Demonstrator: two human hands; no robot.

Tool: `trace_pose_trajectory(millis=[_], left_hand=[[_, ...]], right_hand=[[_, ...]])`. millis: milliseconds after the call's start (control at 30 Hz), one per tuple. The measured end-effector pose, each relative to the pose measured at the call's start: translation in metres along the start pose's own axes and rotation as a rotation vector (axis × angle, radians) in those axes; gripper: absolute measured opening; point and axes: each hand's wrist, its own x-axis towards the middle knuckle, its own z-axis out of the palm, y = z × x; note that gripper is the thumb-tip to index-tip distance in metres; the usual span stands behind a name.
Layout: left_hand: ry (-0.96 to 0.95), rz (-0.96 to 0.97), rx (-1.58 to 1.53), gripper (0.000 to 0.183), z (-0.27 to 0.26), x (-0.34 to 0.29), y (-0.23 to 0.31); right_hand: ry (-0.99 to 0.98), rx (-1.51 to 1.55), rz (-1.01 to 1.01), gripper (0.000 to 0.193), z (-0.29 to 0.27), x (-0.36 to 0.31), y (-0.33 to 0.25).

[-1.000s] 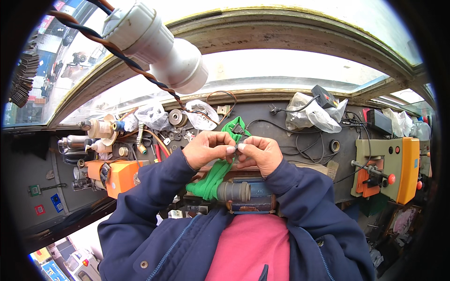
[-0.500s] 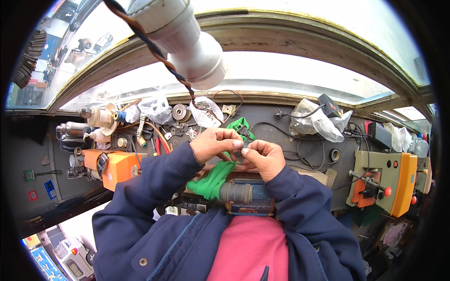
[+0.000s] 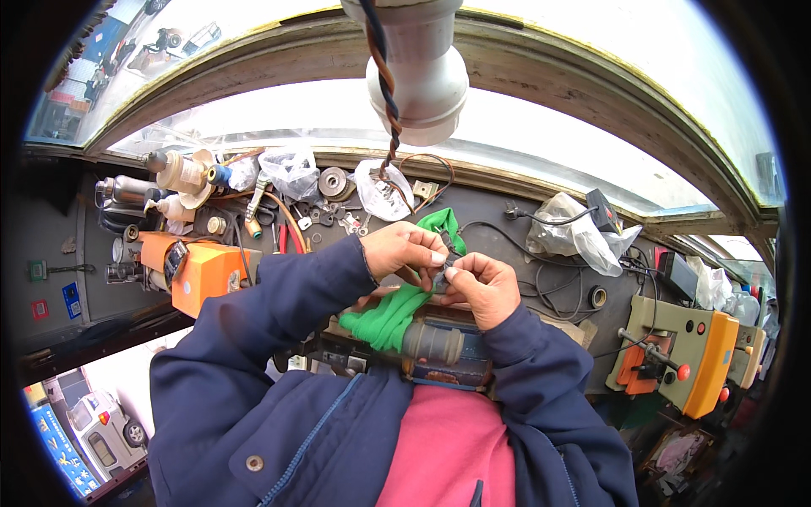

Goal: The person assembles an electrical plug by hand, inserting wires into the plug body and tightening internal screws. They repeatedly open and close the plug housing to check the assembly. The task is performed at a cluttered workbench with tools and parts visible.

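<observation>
Beside rumpled green cloth [image 3: 380, 324], left grip [image 3: 404, 253] and right grip [image 3: 486, 291] pinch a small dark piece [image 3: 443, 268]

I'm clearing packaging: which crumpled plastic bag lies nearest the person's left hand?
The whitish, crumpled plastic bag, right of the grey metal wheel; the clear bag at left and the translucent bags at right lie farther from the left hand.

Daylight burns out the window [image 3: 549, 152], its frame [image 3: 591, 97] bowed by distortion.
</observation>
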Motion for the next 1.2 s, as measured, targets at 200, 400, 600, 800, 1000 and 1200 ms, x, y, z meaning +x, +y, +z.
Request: trace_pose_trajectory(millis=[200, 400, 600, 800, 1000, 1200], left_hand=[[-0.082, 0.02, -0.034, 0.017, -0.001, 0.001, 0.001], [-0.007, 0.029, -0.044, 0.021, 0.004, -0.009, 0.006], [0.053, 0.037, 0.107, 0.022, 0.007, -0.008, 0.004], [0.095, 0.031, 0.111, 0.019, 0.008, -0.008, 0.003], [0.149, 0.063, 0.118, 0.016, 0.011, -0.009, 0.005], [0.198, 0.063, 0.184, 0.012, 0.018, -0.008, 0.009]], right_hand=[[-0.086, 0.12, 0.079, 0.011, -0.009, 0.002, -0.002], [-0.051, 0.133, 0.014, 0.012, -0.009, 0.003, 0.001], [-0.029, 0.078, -0.032, 0.011, -0.004, 0.0, -0.001], [-0.004, 0.082, -0.045, 0.011, -0.002, -0.002, -0.003], [0.017, 0.01, -0.058, 0.011, 0.001, -0.001, -0.001], [0.032, -0.063, -0.085, 0.012, 0.001, 0.0, 0.003]])
